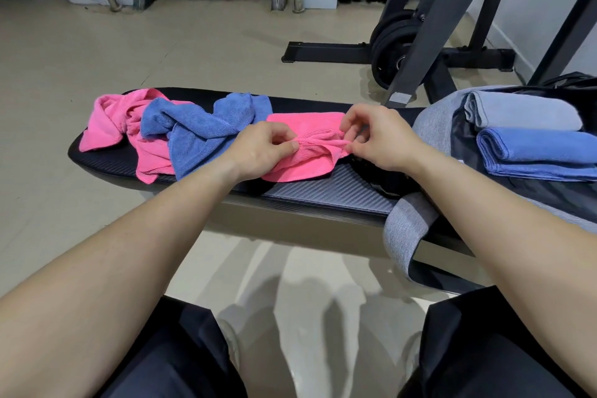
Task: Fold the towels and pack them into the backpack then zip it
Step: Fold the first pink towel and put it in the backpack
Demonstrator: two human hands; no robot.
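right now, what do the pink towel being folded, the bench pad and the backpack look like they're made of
Pink towel: soft microfibre or terry cloth, by its fuzzy matte nap and limp folds.
Bench pad: probably vinyl or faux leather, black with a carbon-fibre-like weave texture and slight sheen.
Backpack: grey heathered woven fabric, matte; its dark lining looks smooth and synthetic.

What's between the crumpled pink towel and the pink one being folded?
In the head view, a crumpled blue towel lies there, overlapping the crumpled pink towel.
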